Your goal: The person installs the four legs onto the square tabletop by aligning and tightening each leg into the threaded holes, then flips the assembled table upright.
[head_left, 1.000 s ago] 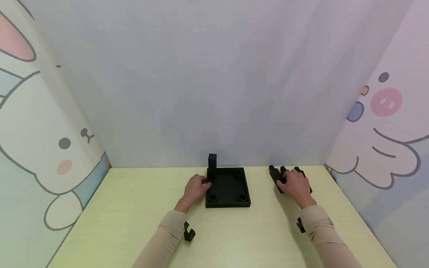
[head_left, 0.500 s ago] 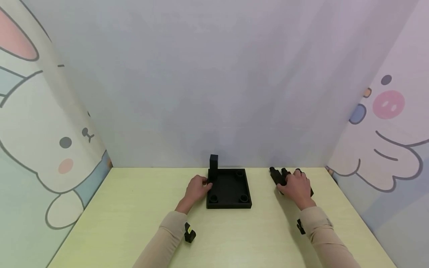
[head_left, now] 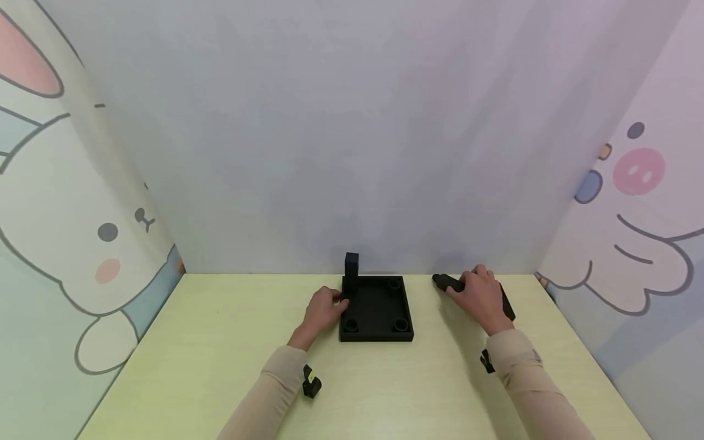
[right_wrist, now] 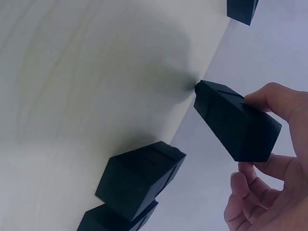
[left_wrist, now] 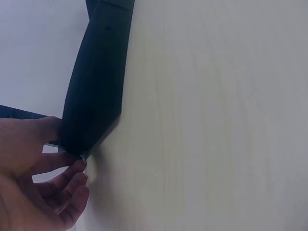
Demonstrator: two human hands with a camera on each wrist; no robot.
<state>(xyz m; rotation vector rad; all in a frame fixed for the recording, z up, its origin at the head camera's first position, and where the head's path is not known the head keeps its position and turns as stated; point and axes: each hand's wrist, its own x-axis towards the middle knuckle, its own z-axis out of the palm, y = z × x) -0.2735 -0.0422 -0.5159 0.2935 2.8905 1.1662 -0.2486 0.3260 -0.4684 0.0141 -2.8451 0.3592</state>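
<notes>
A black square tray point(head_left: 376, 308) with round sockets in its corners lies at the middle of the table, a black post point(head_left: 351, 269) upright at its back left corner. My left hand point(head_left: 320, 311) pinches the tray's left edge; the left wrist view shows thumb and fingers on the black side wall point(left_wrist: 96, 82). To the right, my right hand point(head_left: 481, 298) pinches a black block-shaped leg point(right_wrist: 236, 122) between thumb and fingers, its narrow peg pointing away from the hand. Two more black legs point(right_wrist: 142, 178) lie beside it in the right wrist view.
The pale table point(head_left: 220, 366) meets a plain grey curtain point(head_left: 352, 134) at its back edge. Cartoon-printed cloths point(head_left: 632, 232) hang at the left and right sides. A black wrist device point(head_left: 311, 382) shows beside the left sleeve.
My right hand has come up off the group of black legs with one in its pinch, which has shifted slightly left. The left hand still holds the tray's edge.
</notes>
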